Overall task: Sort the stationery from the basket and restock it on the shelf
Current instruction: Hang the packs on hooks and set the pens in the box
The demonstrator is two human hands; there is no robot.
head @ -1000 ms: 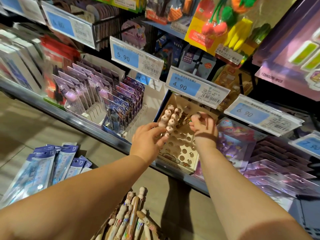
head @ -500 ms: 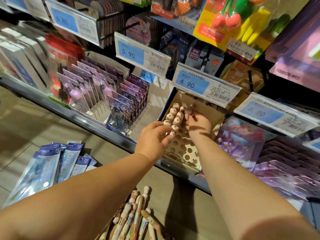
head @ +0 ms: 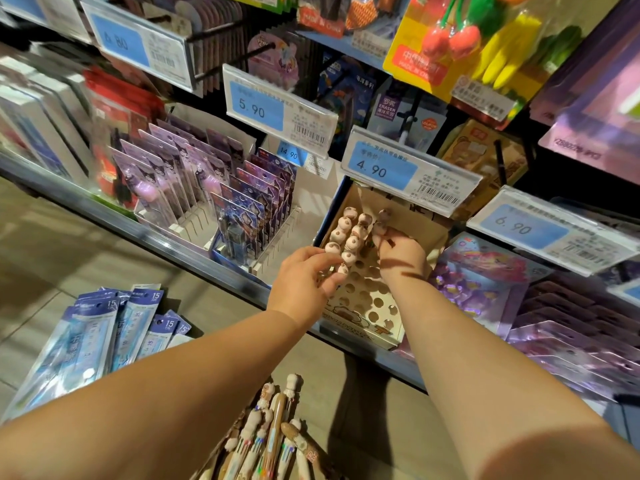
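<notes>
My right hand point(head: 403, 252) has come in to the left since a second ago. Then it hung over the right half of the display box point(head: 360, 332) with its fingers lifted. Now it sits tight against the cluster of pens point(head: 353, 242), and its fingers are curled round the rightmost pen point(head: 381, 229) just under the cap. Over the last half second it has hardly shifted. My left hand point(head: 303, 280) has kept its place at the near left corner of the cluster. Its thumb and fingertips pinch the nearest pen point(head: 343, 270), and the other fingers curl beside the next one.

The box stands on the shelf point(head: 138, 233), right of the purple card packs point(head: 166, 174) and under the 4.90 tag point(head: 381, 168). I count eleven round-capped pens standing in its far left holes, including the two I hold. The rows of holes nearer me are open, though my wrists cover some, so I cannot count them.

I can read five price tags: 4.80, 5.90, 14.90, 4.90 and 6.90. At the near edge of view lies a bundle of loose pens point(head: 273, 427). There are at least six, overlapping too much for a sure count. On the floor to the left is a fan of ruler packs point(head: 90, 337), with five "15" labels showing.
</notes>
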